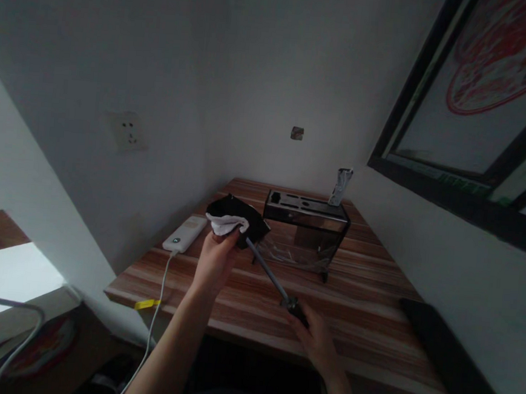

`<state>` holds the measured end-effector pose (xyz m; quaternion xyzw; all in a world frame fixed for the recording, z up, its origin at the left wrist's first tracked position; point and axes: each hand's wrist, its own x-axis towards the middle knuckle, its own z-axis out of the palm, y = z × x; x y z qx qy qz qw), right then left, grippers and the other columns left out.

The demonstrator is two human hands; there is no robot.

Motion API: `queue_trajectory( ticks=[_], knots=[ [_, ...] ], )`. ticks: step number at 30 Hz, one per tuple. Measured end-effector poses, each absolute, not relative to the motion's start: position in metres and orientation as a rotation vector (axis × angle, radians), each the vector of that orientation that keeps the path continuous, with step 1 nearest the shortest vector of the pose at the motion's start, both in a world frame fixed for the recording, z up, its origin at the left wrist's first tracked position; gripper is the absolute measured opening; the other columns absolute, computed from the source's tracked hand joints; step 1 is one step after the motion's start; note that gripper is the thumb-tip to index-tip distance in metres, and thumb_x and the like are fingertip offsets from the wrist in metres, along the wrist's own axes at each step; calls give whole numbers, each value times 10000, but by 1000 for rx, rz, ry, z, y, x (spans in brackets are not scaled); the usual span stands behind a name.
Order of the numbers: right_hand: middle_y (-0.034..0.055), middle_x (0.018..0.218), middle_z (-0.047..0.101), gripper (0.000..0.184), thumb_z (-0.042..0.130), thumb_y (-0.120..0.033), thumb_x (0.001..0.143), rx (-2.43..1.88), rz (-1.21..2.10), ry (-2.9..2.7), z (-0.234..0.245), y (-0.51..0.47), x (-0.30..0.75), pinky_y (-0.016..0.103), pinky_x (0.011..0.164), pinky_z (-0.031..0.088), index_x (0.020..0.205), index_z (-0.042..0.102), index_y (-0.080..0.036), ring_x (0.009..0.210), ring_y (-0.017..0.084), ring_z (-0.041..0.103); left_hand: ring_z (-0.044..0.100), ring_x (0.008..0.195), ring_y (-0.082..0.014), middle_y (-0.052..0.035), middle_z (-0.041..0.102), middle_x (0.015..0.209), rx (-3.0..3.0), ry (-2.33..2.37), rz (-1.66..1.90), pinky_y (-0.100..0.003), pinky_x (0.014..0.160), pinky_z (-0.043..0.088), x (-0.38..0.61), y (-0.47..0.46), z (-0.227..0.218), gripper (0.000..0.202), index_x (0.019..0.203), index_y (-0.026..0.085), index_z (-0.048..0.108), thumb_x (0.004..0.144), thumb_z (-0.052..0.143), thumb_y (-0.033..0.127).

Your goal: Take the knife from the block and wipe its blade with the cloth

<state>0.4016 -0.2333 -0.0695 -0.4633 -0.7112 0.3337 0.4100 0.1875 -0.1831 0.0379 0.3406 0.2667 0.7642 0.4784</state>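
Note:
My right hand grips the dark handle of a long utensil whose thin metal shaft slopes up and left to a broad black head. My left hand is closed on a white cloth, which it presses against that black head. Both hands hover over a striped wooden table. Just behind the utensil's head stands a dark metal rack with slots in its top and a clear front.
A white power bank with a cable hanging off the table's edge lies at the left. A foil packet leans on the wall behind the rack. A flat black slab lies at the right. A wall socket and framed picture hang above.

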Motion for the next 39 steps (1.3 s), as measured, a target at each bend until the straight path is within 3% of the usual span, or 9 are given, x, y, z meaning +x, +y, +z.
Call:
queue_trajectory(
  ticks=[4,9,17,26,34,39],
  knots=[
    [95,1017,698,354,526,-460,838,-1166,822,-1778,-72,-233,403,360,818,500,1028,667,-198,943,263,645,634,705,-130,-26,701,766,880,690,1759,-225,676,497,206,-189,27,306,786,136,694,558,796,314],
    [94,984,701,360,502,-461,850,-1184,789,-1754,-75,-233,404,353,813,491,1024,659,-187,920,255,643,652,792,-181,-65,721,828,1010,797,1610,-263,745,499,230,-196,9,291,828,119,709,612,764,306],
    [54,744,683,352,497,-456,846,-1174,747,-1693,-72,-232,401,319,708,501,1009,656,-187,813,248,639,668,819,-238,-84,729,850,1191,901,1345,-317,754,517,250,-202,-20,300,835,115,699,586,755,272],
    [49,730,675,319,514,-433,843,-1186,772,-1701,-68,-232,400,287,656,487,970,661,-180,743,222,630,656,890,-236,-102,711,932,1240,929,1315,-322,801,504,250,-205,-31,350,899,119,634,574,743,188],
    [70,862,693,299,495,-402,860,-1150,786,-1729,-67,-232,401,305,745,477,961,648,-166,816,223,632,635,951,-230,-101,691,983,1264,954,1374,-323,839,491,255,-208,-27,410,981,134,590,597,726,174],
    [55,772,684,312,496,-420,856,-1180,801,-1732,-68,-233,400,286,687,476,956,650,-167,743,213,630,637,939,-226,-100,688,975,1252,925,1379,-320,834,493,255,-210,-23,424,975,139,573,581,728,167]
  ],
)
